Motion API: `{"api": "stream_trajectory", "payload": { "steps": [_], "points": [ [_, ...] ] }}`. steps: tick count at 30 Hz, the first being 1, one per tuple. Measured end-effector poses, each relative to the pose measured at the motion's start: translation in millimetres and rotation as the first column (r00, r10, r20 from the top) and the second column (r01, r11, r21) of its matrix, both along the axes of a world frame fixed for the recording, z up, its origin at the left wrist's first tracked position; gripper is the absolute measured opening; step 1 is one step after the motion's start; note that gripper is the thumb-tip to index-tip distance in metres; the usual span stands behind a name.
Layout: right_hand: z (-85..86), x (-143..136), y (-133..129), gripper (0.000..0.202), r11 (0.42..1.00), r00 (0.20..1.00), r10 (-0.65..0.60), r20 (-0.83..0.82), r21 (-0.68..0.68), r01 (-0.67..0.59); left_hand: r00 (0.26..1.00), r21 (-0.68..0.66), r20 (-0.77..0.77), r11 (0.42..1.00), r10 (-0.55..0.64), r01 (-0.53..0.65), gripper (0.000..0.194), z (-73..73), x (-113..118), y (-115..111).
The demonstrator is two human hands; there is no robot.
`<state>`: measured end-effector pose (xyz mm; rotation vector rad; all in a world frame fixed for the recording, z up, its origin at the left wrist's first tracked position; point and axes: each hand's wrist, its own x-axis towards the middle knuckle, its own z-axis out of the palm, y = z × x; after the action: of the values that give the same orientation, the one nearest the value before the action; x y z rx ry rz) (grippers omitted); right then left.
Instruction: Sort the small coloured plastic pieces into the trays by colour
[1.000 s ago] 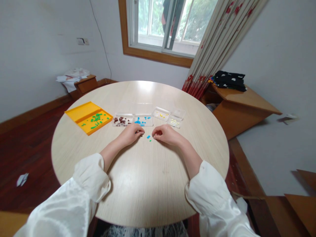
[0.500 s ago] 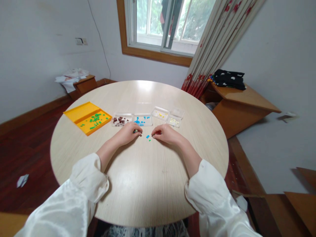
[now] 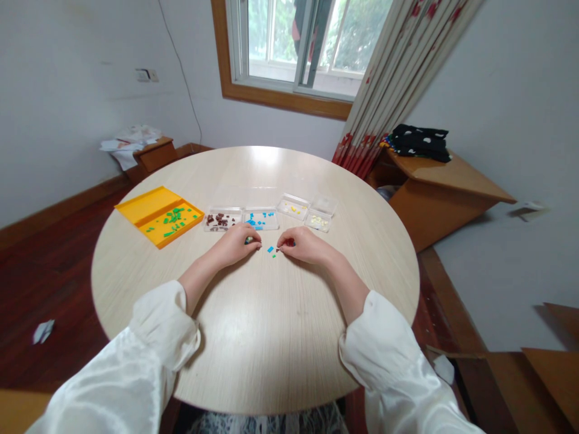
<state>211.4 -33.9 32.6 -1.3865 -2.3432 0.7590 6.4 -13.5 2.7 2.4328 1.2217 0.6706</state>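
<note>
My left hand (image 3: 239, 244) is closed in a pinch just above the table, with part of something small and multicoloured showing inside its fingers. Opposite it, my right hand (image 3: 302, 244) is closed too, its thumb and forefinger at a tiny dark brown brick (image 3: 277, 250). A bit of red shows inside the curled fingers of that hand. Between the hands a blue brick (image 3: 270, 249) lies on the table, and a small green brick (image 3: 274, 256) is just in front of it.
On the round table (image 3: 266, 337), a yellow case (image 3: 136, 208) holds green bricks. Clear boxes hold brown bricks (image 3: 218, 220), blue bricks (image 3: 254, 224), yellow pieces (image 3: 296, 211) and pale pieces (image 3: 319, 221). A wooden cabinet (image 3: 452, 193) stands beyond the right edge.
The dark brown brick at my right fingertips shows more plainly now. Both hands have barely moved; the view has shifted very slightly.
</note>
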Motion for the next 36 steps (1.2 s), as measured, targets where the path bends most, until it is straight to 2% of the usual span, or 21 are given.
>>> {"api": "stream_trajectory", "payload": {
  "steps": [7, 15, 22, 27, 36],
  "points": [
    [3.9, 0.1, -1.4, 0.012, 0.999, 1.000, 0.007, 0.018, -0.040, -0.007, 1.000, -0.001, -0.005, 1.000, 0.023, -0.023, 0.007, -0.8, 1.0, -0.2],
    [0.7, -1.6, -1.9, 0.007, 0.999, 1.000, -0.007, -0.021, -0.035, 0.006, 1.000, -0.006, 0.000, 1.000, 0.017, -0.017, 0.009, -0.7, 3.5, -1.3],
    [1.5, -4.1, -3.3, 0.009, 1.000, 1.000, -0.017, 0.018, -0.001, 0.017, 0.999, -0.009, 0.017, 0.999, 0.048, -0.047, 0.008, -2.2, 7.2, -2.9],
    [2.6, -4.0, -4.0, 0.013, 1.000, 1.000, -0.006, 0.019, 0.004, 0.006, 0.999, -0.013, 0.032, 1.000, 0.026, -0.025, 0.008, -2.9, 7.3, -3.0],
    [-3.2, -4.7, -1.5, 0.006, 0.999, 1.000, -0.025, 0.016, 0.021, 0.025, 0.993, -0.071, 0.110, 0.997, -0.030, 0.038, 0.011, -0.7, 13.7, -6.5]
  ]
}}
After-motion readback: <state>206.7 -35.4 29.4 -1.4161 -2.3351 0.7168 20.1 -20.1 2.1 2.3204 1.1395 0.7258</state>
